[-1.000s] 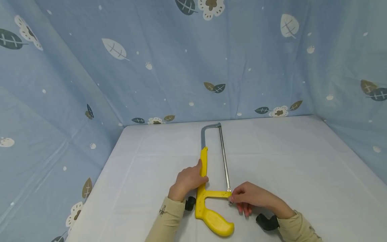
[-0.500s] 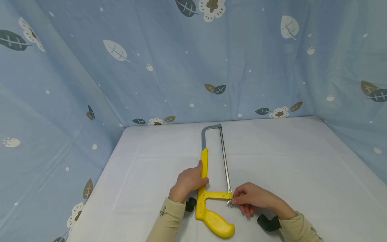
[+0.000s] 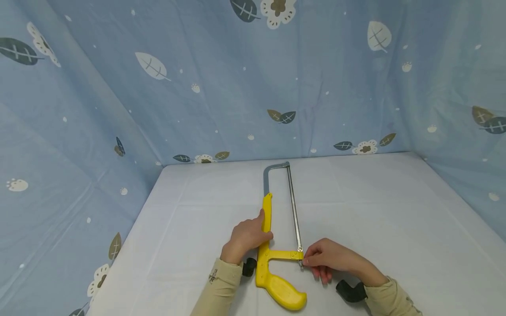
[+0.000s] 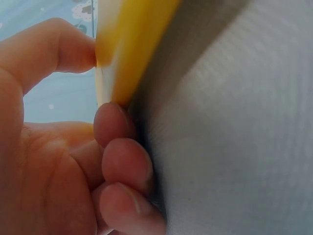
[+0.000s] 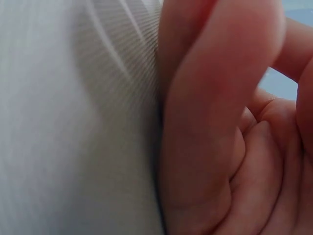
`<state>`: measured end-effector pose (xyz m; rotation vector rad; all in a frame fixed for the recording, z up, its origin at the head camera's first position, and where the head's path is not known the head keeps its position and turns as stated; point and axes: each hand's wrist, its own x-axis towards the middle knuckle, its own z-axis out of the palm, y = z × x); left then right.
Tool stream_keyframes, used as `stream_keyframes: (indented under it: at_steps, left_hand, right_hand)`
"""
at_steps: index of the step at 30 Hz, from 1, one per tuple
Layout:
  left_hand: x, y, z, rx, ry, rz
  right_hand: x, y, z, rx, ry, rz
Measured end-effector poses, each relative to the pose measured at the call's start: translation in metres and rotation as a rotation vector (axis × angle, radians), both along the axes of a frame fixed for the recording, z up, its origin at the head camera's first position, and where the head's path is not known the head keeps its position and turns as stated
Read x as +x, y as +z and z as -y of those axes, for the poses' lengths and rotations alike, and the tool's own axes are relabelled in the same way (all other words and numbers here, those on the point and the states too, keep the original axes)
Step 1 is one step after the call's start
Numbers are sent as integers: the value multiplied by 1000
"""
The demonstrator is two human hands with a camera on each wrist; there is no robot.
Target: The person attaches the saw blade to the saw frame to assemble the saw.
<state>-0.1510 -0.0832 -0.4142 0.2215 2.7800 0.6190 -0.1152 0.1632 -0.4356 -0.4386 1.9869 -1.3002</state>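
A hacksaw (image 3: 284,295) with a yellow handle and a grey front frame lies flat in the head view, its blade side to the right. My left hand (image 3: 246,237) grips the yellow spine between thumb and fingers. In the left wrist view, the thumb and curled fingers of the left hand (image 4: 54,161) touch the yellow edge. At the near end of the blade (image 3: 294,210), my right hand (image 3: 330,256) pinches a small metal wing nut (image 3: 301,265), partly covered by the fingertips. The right wrist view shows only curled fingers (image 5: 205,127) close to the white surface.
A white cloth (image 3: 209,193) covers the table under the saw. Blue patterned curtains (image 3: 221,87) stand behind and at both sides. Black wrist-camera pieces (image 3: 350,291) sit by the cuffs.
The wing nut has turned a little under my right fingertips, which shifted slightly at it. My left hand stays on the spine, and the hacksaw lies still apart from a slight view shift.
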Motion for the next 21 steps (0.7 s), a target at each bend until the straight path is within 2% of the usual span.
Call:
stream_keyframes:
  at_steps: [9, 21]
  left_hand:
    - [1, 1, 0, -7, 2, 2]
    - [0, 0, -1, -13, 4, 8]
  right_hand:
    - [1, 1, 2, -15, 23, 16]
    - [1, 4, 3, -5, 37, -10]
